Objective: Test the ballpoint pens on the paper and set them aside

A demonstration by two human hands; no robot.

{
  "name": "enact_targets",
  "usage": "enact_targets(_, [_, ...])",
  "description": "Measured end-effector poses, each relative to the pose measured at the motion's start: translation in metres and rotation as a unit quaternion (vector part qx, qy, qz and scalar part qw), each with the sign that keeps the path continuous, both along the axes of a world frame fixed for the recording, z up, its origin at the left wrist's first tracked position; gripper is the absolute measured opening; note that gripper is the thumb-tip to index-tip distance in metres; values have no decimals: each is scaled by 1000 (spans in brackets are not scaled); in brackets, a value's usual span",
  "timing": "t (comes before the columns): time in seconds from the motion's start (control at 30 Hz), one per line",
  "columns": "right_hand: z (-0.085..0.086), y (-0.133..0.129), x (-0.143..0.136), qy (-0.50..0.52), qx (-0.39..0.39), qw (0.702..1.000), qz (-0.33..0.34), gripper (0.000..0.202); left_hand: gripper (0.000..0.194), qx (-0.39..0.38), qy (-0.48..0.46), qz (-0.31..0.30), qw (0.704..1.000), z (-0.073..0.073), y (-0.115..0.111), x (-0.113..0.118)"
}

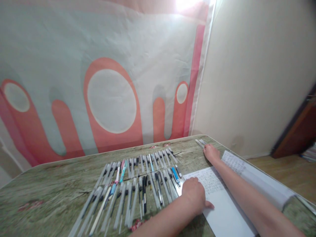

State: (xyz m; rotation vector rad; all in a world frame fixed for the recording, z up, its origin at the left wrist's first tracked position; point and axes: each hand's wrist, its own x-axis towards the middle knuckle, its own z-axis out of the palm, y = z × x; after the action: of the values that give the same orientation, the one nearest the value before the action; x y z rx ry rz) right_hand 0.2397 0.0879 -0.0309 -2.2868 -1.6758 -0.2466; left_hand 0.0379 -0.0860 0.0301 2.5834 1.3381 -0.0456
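My left hand (194, 195) rests at the left edge of a sheet of paper with handwriting (222, 207). Its thumb sticks out to the side, while the other fingers bend down and are mostly hidden; nothing shows in its grasp. Beside it lie two rows of pens (133, 197), mostly clear-barrelled, with black, white and pastel ones among them. A blue pen (175, 176) is close to the knuckles. At the far right corner of the table, my right hand (211, 154) has its fingers closed over a few clear pens (200, 143), whose ends poke out beyond it.
Along the table's right side lies a second written sheet or open notebook (256, 181), partly under my right forearm. The table (49, 187) has a green, stone-like patterned top. A printed cloth (111, 42) hangs behind it, with a plain wall (251, 65) to the right.
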Motion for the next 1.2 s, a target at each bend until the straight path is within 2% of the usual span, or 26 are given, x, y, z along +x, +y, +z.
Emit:
enact_targets(0.2, [7,-8,-6,5,25,1000,5,29,70,-3,-7,0,1000,1,0,0])
enact_targets(0.27, [12,-8,-16,25,39,998,36,28,70,-7,-4,-1,1000,2,0,0])
enact_targets(0.37, [21,-8,-39,92,32,988,118,24,72,-5,1,-5,1000,4,-1,1])
enact_targets(0.47, [26,-13,-71,174,28,957,229,19,71,0,-1,-6,1000,3,-4,2])
enact_targets(0.53, [26,-21,-93,226,40,925,305,23,68,5,-13,-15,1000,1,-7,2])
enact_targets(0.6, [23,-32,-112,279,58,893,348,28,64,4,-34,-26,999,3,-6,0])
enact_targets(0.67, [19,-44,-124,310,63,870,378,30,56,-17,-47,-37,998,11,-2,-7])
enact_targets(0.77, [16,-56,-131,313,44,858,405,29,34,-63,-36,-43,996,33,12,-27])
enact_targets(0.87, [18,-61,-130,312,4,843,438,24,13,-29,-40,45,998,55,32,-55])
enact_targets(0.93, [19,-63,-130,313,-9,834,454,20,12,7,-31,112,993,62,45,-73])
enact_targets(1.0, [20,-65,-130,309,-20,832,461,16,14,21,-23,164,986,62,56,-86])
enact_targets(1.07, [21,-68,-132,299,-32,834,463,14,16,12,-15,190,982,57,64,-94])
enact_targets(1.2, [23,-73,-133,265,-44,847,460,10,18,0,-20,185,983,43,71,-96])
